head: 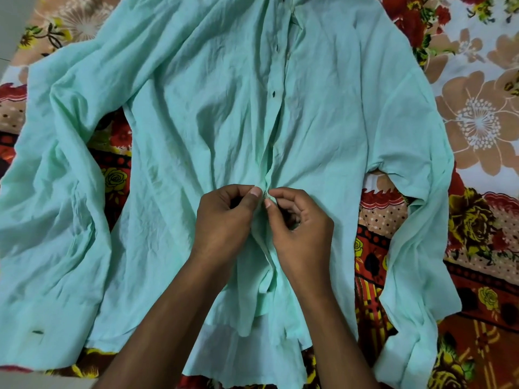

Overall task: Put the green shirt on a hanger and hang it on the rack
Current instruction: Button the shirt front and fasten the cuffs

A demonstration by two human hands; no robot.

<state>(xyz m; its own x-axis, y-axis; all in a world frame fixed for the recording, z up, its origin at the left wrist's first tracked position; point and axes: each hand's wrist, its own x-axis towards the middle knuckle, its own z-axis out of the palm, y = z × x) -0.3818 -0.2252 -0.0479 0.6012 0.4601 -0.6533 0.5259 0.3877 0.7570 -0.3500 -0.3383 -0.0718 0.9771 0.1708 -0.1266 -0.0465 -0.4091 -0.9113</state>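
Observation:
A pale green shirt lies spread front-up across a floral bedsheet, collar at the top, both long sleeves flung out to the sides. Its button placket runs down the middle. My left hand and my right hand meet on that placket low on the shirt, each pinching one edge of the cloth between thumb and fingers. The fabric puckers around the pinch. No hanger and no rack appear in view.
The floral bedsheet in red, brown and white covers the bed under the shirt. A pale floor strip shows at the far left, past the bed's edge.

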